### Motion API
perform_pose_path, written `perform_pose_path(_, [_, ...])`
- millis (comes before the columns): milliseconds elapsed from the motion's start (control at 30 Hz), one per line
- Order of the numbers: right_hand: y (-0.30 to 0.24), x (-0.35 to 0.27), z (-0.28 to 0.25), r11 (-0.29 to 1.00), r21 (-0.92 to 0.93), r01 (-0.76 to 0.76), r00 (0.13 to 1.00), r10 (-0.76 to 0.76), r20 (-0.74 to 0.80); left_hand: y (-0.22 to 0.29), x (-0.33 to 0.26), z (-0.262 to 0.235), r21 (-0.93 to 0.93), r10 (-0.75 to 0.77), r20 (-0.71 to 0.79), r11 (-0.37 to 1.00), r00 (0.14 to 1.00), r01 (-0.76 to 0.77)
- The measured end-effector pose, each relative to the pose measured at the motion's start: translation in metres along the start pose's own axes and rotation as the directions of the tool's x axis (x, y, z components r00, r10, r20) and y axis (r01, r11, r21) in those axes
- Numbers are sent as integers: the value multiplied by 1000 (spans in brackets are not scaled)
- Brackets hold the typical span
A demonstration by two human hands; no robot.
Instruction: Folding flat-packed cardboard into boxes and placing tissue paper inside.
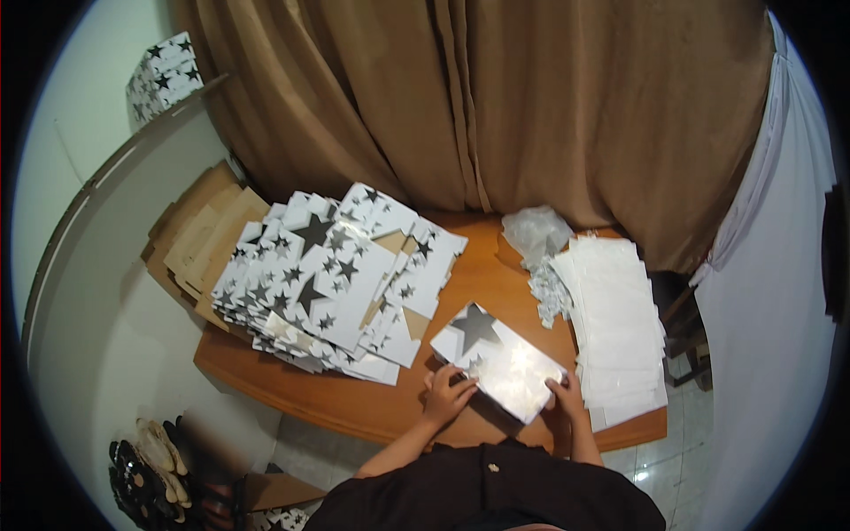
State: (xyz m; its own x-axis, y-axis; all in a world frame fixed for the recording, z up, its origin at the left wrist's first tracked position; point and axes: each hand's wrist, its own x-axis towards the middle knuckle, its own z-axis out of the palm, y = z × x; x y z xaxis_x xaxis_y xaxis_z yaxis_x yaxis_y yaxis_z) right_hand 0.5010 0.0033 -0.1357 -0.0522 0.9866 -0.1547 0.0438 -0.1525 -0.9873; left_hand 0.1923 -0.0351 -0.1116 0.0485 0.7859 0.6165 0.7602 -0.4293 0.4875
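Note:
A white cardboard box with dark and silvery stars lies on the near part of the wooden table, set at a slant, its glossy lid closed. My left hand grips its near left side, fingertips over the edge. At the box's right end, my right hand has its fingers curled on the corner. The thumbs and undersides of both hands are partly hidden. To the left spreads a large heap of flat star-printed box blanks, overlapping one another.
Plain brown cardboard sheets lean behind the heap at far left. On the right are stacked white sleeves and a clear plastic bag beside small crumpled packets. A brown curtain hangs behind the table; shoes stand lower left.

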Motion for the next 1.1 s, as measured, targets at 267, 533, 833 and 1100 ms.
perform_pose_path(267, [-38,-32,40,971,231,67,990,-35,-139,12,8,-21,-111,37,-84,993,996,-46])
perform_pose_path(533, [-133,-4,97,810,462,360,932,-340,-129,25,44,-94,148,336,-422,942,842,-301])
perform_pose_path(833, [-241,13,239,624,777,-82,907,-276,318,-49,83,-235,582,599,-52,668,799,-463])
perform_pose_path(1100, [-324,31,413,603,775,189,824,-526,209,-135,167,-404,801,761,-190,485,621,-349])
